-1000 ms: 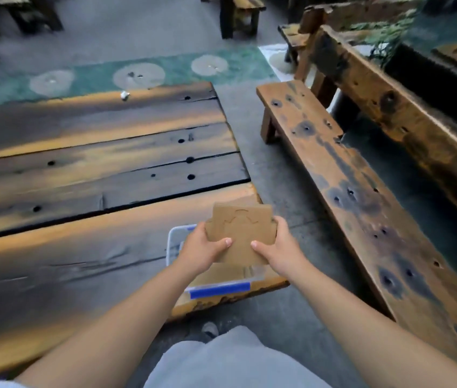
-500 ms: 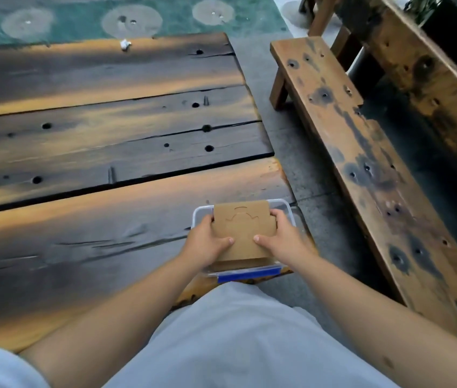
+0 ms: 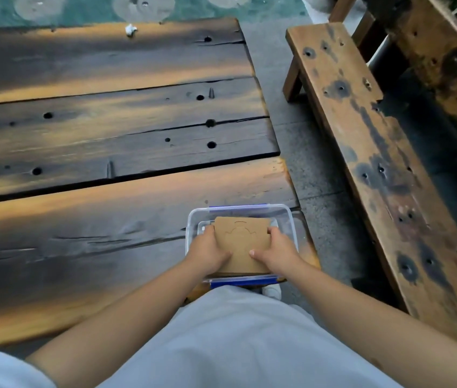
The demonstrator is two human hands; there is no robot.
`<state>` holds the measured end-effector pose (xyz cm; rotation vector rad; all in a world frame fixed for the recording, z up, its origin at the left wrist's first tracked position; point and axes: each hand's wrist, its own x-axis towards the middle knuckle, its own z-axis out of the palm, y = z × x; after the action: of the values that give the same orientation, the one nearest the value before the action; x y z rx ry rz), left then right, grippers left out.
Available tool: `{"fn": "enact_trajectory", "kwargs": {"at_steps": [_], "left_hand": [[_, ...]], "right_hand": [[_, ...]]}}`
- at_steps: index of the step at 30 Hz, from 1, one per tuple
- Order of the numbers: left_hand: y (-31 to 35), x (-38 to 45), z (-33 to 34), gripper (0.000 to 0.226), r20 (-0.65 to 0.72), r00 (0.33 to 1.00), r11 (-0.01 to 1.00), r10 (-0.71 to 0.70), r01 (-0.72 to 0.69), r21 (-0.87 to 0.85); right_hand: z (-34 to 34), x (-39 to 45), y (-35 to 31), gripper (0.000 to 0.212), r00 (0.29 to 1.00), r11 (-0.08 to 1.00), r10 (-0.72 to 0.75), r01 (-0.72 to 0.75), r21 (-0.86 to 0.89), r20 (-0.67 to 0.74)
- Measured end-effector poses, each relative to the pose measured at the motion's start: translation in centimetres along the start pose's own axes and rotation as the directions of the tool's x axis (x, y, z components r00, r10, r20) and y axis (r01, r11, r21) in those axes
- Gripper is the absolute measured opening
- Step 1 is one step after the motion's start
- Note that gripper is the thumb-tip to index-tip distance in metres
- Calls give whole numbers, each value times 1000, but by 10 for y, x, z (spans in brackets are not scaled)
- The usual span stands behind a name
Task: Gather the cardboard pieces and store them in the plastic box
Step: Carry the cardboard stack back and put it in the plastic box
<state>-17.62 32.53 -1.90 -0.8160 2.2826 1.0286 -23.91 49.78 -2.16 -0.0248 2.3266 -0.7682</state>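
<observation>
A stack of brown cardboard pieces (image 3: 240, 242), with cut-out outlines on the top sheet, is held low inside a clear plastic box (image 3: 287, 219) with blue clips. The box stands at the near right corner of the wooden table (image 3: 109, 191). My left hand (image 3: 207, 252) grips the stack's left edge and my right hand (image 3: 276, 252) grips its right edge, thumbs on top. The near part of the box is hidden by my hands and the stack.
A long worn wooden bench (image 3: 375, 163) runs along the right, across a grey floor gap (image 3: 314, 169). A small white scrap (image 3: 130, 29) lies at the table's far edge. My light shirt fills the bottom of the view.
Both hands have lowered the cardboard stack from above the box down into it. The camera has tilted downward and closer over the table corner.
</observation>
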Motion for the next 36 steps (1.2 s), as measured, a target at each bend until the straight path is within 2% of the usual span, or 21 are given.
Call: {"fn": "enact_trajectory", "kwargs": {"at_steps": [3, 6, 9, 12, 15, 18, 20, 25, 29, 34, 36], "left_hand": [[2, 1, 5, 64, -43, 998, 997, -37, 40, 65], [1, 5, 6, 63, -24, 1000, 995, -16, 18, 97], [-3, 11, 1, 56, 48, 999, 1000, -8, 8, -4], [-8, 18, -5, 71, 106, 994, 993, -28, 40, -109], [-9, 22, -10, 87, 135, 990, 966, -32, 65, -249], [-11, 24, -9, 91, 134, 991, 972, -6, 37, -233], [-12, 24, -5, 90, 120, 993, 969, -14, 44, -244], [-12, 22, -6, 99, 185, 982, 930, -39, 104, -353], [-13, 20, -14, 86, 206, 978, 917, -12, 93, -388], [-8, 20, -15, 68, 205, 979, 967, -20, 72, -245], [-4, 21, -15, 64, 219, 975, 985, -33, 68, -157]], "right_hand": [[-1, 5, 2, 67, 1000, 999, 4, -3, -34, 23], [0, 7, 5, 68, 999, 993, 26, -21, -115, 37], [0, 11, 6, 73, 998, 992, 18, -10, -125, 62], [-3, 16, 8, 79, 992, 999, -10, 6, 36, 125], [-8, 21, 9, 89, 980, 970, 14, -62, 237, 198], [-11, 27, 11, 101, 963, 905, 54, -159, 394, 266], [-13, 31, 12, 99, 951, 876, 61, -197, 440, 302], [-15, 35, 14, 93, 934, 864, 46, -215, 455, 353], [-18, 38, 13, 93, 918, 846, 25, -230, 482, 395], [-20, 39, 13, 79, 909, 892, 20, -204, 403, 415], [-20, 38, 11, 74, 925, 946, 30, -148, 288, 379]]}}
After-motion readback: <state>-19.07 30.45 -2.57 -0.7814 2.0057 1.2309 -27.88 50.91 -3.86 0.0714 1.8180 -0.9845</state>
